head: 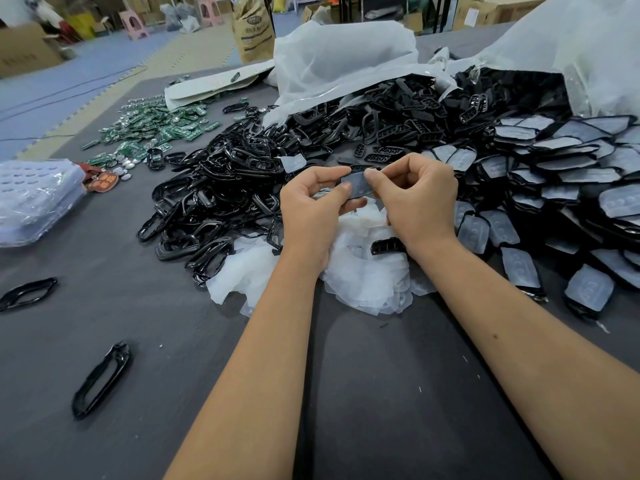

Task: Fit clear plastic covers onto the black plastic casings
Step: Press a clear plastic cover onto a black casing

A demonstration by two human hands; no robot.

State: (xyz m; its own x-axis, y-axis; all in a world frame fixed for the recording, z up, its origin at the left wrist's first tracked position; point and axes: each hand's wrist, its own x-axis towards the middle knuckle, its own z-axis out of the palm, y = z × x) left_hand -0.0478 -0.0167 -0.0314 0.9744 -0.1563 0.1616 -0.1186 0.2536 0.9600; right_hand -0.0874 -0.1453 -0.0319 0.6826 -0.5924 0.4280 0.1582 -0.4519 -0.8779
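Observation:
Both hands hold one black casing with a clear cover [358, 184] on it, just above the table's middle. My left hand [311, 206] grips its left end, thumb on top. My right hand [415, 199] pinches its right end, thumb pressing the cover. Under my hands lies a heap of loose clear covers [360, 271], with one bare black casing [386, 244] resting on it. To the right spreads a pile of casings with covers on them [554, 188]. More bare black casings [408, 133] lie behind my hands.
A big pile of black frames [214, 188] lies to the left, two single frames [102, 379] nearer the front. Green circuit boards [156, 129] sit far left, a bag of blister trays [34, 199] at the left edge, white plastic sacks [346, 60] behind.

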